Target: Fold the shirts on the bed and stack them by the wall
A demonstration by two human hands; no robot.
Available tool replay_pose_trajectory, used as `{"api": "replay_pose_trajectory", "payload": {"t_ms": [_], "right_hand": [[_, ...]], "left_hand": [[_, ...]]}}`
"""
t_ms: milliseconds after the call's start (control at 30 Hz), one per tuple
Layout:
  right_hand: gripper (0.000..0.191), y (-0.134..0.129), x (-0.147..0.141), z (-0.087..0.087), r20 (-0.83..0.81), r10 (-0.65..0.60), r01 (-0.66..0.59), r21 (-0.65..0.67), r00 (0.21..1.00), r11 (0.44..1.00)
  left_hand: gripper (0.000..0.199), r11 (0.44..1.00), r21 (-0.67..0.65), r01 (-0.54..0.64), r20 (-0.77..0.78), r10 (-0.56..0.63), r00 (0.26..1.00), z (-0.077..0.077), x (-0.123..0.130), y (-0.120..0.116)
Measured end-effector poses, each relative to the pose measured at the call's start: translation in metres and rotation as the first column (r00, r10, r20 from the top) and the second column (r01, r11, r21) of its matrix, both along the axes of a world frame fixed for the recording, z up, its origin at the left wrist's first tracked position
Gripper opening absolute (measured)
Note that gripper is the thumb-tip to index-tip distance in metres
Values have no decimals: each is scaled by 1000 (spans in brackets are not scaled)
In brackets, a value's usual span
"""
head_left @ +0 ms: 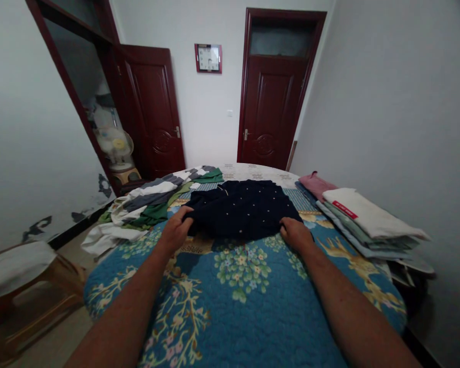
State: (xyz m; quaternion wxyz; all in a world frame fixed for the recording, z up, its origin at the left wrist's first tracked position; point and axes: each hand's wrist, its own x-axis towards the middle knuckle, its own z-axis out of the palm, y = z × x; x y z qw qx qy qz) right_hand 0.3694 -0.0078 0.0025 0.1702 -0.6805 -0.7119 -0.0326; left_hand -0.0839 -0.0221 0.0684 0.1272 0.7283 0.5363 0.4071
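A dark navy garment with small white dots [245, 207] lies spread across the middle of the table; which kind of garment it is I cannot make out. My left hand [176, 228] pinches its near left corner, slightly lifted, with the fingers closed on the cloth. At the near right corner, my right hand [296, 232] grips the edge between thumb and fingers. Between the two hands the near edge runs roughly straight.
A blue floral quilted cover [253, 327] lies over the round table. On the right is a stack of folded clothes [368, 214]. Loose green, white and grey clothes [149, 199] are heaped on the left. A wooden stool [34, 286] stands at lower left.
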Motion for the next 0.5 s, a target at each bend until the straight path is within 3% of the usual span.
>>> {"api": "replay_pose_trajectory", "payload": {"t_ms": [33,100,167,233,300,333,400,467,500], "right_hand": [[30,0,4,3,-4,-54,55,45,999,997],[32,-1,15,7,-30,-164,166,141,986,976],[34,-2,27,10,-66,-258,266,190,964,945],[36,-5,37,12,-98,-321,334,202,942,921],[37,-7,44,15,-111,-329,346,215,938,913],[38,-7,46,16,-106,-315,331,225,943,916],[38,-9,52,18,-76,-296,306,207,952,929],[34,-9,57,18,-37,-321,324,109,946,940],[31,-9,59,18,-33,-336,338,49,941,940]], "left_hand": [[28,999,-37,-11,30,13,999,2,-9,0],[31,969,-230,90,28,-86,996,3,-26,-1],[37,861,-451,236,18,-256,966,1,-37,-4],[39,749,-579,321,15,-384,923,0,-41,-8],[40,711,-610,350,9,-435,900,1,-41,-8],[42,726,-598,340,3,-422,906,1,-39,-7],[45,826,-516,227,-51,-294,954,2,-35,1],[44,927,-375,-8,-172,-61,983,-1,-30,13],[44,945,-299,-132,-247,57,967,-4,-28,19]]}}
